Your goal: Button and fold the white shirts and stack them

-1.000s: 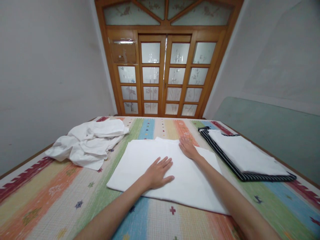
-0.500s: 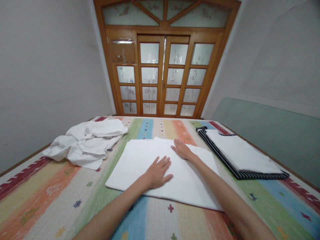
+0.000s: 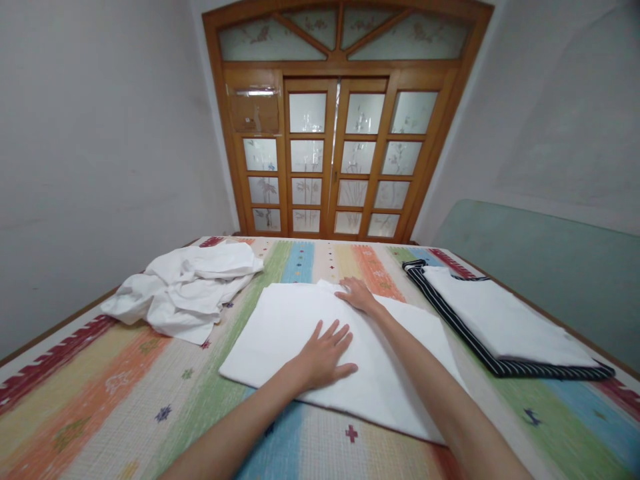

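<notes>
A folded white garment (image 3: 280,327), perhaps a shirt, lies flat in front of me. My left hand (image 3: 325,357) rests on its near middle part, palm down, fingers spread and thumb out to the right. Farther off, my right hand (image 3: 359,295) lies on the garment's far edge with its fingers stretched toward the left. Neither hand grips the cloth. Part of the garment's right side is hidden under my right forearm.
A crumpled white cloth (image 3: 185,287) lies at the left. At the right, a folded white garment (image 3: 505,320) sits on a black striped one (image 3: 555,371). A colourful striped bedspread (image 3: 185,413) lies beneath everything. Glazed wooden doors (image 3: 333,160) stand beyond.
The view has shifted slightly, so everything sits a little lower and farther right. My right hand has moved slightly left along the garment's far edge. My left hand stays flat, fingers more spread.
</notes>
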The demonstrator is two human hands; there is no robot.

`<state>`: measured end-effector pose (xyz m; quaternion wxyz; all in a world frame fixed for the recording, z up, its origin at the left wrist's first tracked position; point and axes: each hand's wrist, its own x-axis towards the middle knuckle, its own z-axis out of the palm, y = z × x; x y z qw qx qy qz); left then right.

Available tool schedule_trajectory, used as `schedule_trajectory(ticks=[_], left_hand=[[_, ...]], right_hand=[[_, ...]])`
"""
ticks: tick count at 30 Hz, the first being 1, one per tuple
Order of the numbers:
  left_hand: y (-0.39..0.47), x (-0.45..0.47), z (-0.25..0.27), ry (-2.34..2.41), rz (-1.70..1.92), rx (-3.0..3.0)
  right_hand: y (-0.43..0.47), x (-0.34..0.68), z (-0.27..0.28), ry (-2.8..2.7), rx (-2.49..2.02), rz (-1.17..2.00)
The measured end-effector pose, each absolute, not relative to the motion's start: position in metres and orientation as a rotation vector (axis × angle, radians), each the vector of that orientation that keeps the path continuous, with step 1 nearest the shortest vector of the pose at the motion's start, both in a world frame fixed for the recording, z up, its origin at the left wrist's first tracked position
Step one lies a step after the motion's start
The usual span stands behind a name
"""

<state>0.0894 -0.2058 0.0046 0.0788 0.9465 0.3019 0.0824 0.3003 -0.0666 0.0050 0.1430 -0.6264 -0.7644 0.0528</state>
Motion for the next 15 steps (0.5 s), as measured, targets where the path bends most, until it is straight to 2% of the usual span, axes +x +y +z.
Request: schedule_trajectory(ticks=[5, 15], left_hand=[[-0.199, 0.073, 0.009, 0.972, 0.187, 2.822], [-0.164, 0.028, 0.009, 1.473, 0.161, 2.855]], right_hand=[[-0.068, 0.33, 0.006, -2.187, -1.847, 0.097], [-0.111, 0.379, 0.003, -1.973, -1.938, 0.123]])
